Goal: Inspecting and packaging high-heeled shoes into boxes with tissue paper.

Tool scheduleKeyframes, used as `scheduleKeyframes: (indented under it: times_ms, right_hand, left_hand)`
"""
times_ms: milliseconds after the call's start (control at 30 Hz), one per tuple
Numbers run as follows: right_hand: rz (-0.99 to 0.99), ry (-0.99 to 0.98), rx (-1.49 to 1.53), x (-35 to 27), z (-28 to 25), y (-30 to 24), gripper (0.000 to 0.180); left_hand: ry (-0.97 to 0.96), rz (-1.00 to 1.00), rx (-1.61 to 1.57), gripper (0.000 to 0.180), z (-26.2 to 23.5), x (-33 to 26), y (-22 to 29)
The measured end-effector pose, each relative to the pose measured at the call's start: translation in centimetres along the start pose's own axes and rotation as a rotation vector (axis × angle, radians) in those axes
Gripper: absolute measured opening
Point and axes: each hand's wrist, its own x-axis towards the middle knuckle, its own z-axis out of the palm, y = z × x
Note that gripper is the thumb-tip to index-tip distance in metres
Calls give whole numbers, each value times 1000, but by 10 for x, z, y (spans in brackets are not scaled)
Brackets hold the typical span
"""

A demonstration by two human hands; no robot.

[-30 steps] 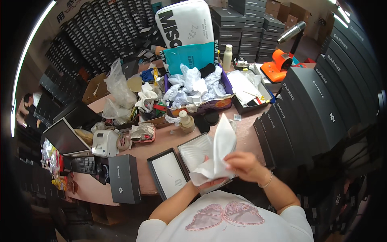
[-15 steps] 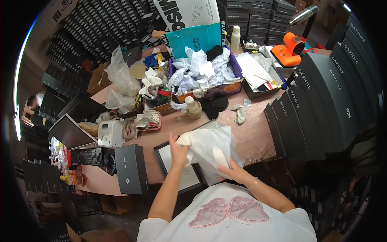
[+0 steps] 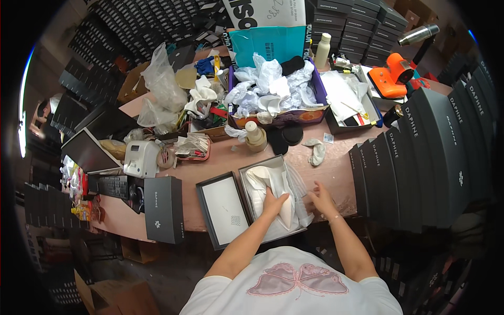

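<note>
An open dark grey shoe box (image 3: 242, 185) lies in front of me with a pair of off-white, pointed shoes (image 3: 285, 212) in it. My left hand (image 3: 273, 203) reaches into the box and grips one of these shoes, its thumb out to the right; the other fingertips are partly hidden. White translucent tissue paper (image 3: 298, 195) lines the box and spills over its right side. Beside that paper my right hand (image 3: 322, 200) is held with its fingers apart and nothing in them. The box's lid (image 3: 220, 210), white inside, lies just left of the box.
Stacked dark shoe boxes (image 3: 428, 163) rise on the right; a closed box (image 3: 164, 210) stands at left. Behind are a cream bottle (image 3: 255, 137), a purple box (image 3: 321, 89) of crumpled paper, a white label printer (image 3: 142, 159) and an orange device (image 3: 389, 79).
The white, sheer bundle that both hands held above the box is down, and the shoes show inside the box. My left hand has moved right onto a shoe; my right hand has let go.
</note>
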Motion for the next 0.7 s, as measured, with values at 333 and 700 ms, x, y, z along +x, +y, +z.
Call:
scheduleKeyframes:
  times_ms: [333,700]
  right_hand:
    - [206,-227,416,5,-2,-35,24]
    - [193,-351,199,13,-104,-48,42]
  left_hand:
    - [233,-139,-103,82,0,19,-3]
    - [330,134,33,72,31,17,-15]
